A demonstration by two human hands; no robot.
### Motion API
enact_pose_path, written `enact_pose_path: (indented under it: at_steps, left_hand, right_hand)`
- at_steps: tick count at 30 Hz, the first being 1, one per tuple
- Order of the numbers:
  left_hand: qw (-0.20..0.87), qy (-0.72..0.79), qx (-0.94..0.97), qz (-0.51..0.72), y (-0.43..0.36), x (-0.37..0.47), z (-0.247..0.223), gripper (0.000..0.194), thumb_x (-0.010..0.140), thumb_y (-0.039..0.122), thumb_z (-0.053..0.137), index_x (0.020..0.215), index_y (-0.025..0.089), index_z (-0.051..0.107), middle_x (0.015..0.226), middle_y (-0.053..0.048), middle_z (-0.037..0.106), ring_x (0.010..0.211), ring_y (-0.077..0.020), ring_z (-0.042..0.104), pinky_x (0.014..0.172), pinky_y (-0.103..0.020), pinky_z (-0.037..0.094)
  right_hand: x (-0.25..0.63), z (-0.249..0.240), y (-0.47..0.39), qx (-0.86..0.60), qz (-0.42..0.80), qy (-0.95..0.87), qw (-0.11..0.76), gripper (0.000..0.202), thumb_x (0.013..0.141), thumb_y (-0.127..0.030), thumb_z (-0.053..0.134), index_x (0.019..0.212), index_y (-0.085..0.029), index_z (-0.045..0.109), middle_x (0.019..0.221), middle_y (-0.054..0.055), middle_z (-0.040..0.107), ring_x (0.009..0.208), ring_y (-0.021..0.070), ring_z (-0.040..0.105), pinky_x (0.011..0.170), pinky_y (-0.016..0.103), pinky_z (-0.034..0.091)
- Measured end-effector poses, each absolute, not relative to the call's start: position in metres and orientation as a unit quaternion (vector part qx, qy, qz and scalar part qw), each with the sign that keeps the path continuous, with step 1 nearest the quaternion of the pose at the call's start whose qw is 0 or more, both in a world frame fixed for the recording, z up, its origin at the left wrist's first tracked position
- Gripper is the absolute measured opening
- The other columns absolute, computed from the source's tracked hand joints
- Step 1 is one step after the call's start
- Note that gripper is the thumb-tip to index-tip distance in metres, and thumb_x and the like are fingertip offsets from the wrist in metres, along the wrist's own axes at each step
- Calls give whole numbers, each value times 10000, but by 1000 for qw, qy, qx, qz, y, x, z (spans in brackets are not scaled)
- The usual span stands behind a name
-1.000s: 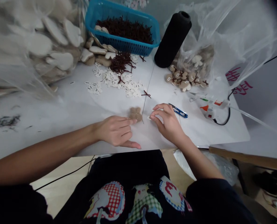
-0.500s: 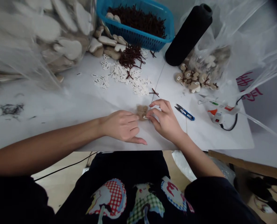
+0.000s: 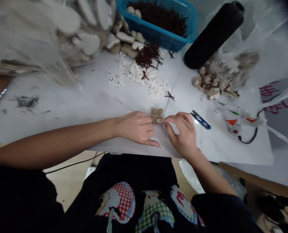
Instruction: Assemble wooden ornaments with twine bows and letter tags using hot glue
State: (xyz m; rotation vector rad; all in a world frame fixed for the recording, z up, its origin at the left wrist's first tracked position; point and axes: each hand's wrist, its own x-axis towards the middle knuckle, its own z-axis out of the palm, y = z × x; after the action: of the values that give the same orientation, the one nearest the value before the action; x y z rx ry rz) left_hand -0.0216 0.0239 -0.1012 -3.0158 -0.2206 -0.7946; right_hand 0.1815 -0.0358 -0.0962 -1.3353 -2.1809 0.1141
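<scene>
A small brown plush piece (image 3: 155, 117) with rounded ears lies on the white table in front of me. Across its lower right sits a white printed label (image 3: 159, 120). My left hand (image 3: 136, 127) presses against the piece's left side, fingers curled and thumb stretched to the right; the fingertips are hidden. On the other side, my right hand (image 3: 182, 131) has thumb and index finger pinched together at the label's right end. Whatever is between those fingertips is too small to make out. Blue thread snips (image 3: 201, 120) lie to the right of that hand.
Behind are loose labels (image 3: 155, 87), a pile of brown bows (image 3: 147, 56) and a blue basket (image 3: 158, 30). A black thread cone (image 3: 214, 35) stands near finished plush pieces (image 3: 214, 89). A glue gun (image 3: 236, 127) lies right; a plastic bag (image 3: 85, 42) of plush shapes is left.
The camera view has shifted, so the table things appear farther right. My right hand's fingers have drawn back slightly from the plush piece, and the label now shows fully on it.
</scene>
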Motion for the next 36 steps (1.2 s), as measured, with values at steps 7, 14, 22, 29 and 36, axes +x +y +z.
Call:
enact_pose_path:
  at_steps: [7,14,22,29,36]
  left_hand:
    - [22,-64,-966,-248,15,-18,-101,590,911,561,421,503,164,577,421,5,480,508,-134,523,457,-247,305]
    - [-4,-53,-968,-244,12,-18,-105,532,936,482,426,584,159,659,465,-23,571,518,-145,544,465,-263,245]
    - [-15,-46,-972,-228,11,-22,-103,441,947,386,444,671,163,705,606,-63,672,572,-156,569,495,-285,298]
    - [-9,-47,-966,-255,12,-23,-106,442,939,406,457,640,172,684,561,-42,647,553,-149,554,485,-283,299]
    - [36,-32,-929,-366,16,-30,-107,488,884,474,534,501,171,549,453,10,522,499,-131,510,451,-266,295]
  right_hand:
    - [182,-105,-55,-494,-2,-832,254,205,861,-118,546,972,-262,639,890,35,711,918,227,608,684,350,451]
    - [180,-111,-61,-494,-69,-811,305,209,790,-109,661,936,-255,690,714,-3,661,695,163,552,613,286,436]
    - [173,-109,-64,-538,-61,-779,315,189,779,-130,684,912,-260,713,644,4,608,628,176,505,564,306,434]
    - [173,-111,-67,-563,-19,-747,352,90,784,-169,687,833,-244,702,691,2,676,642,163,510,592,293,444]
    - [176,-86,-10,-592,23,-707,386,132,843,-319,616,887,-223,695,813,45,695,793,201,546,730,339,456]
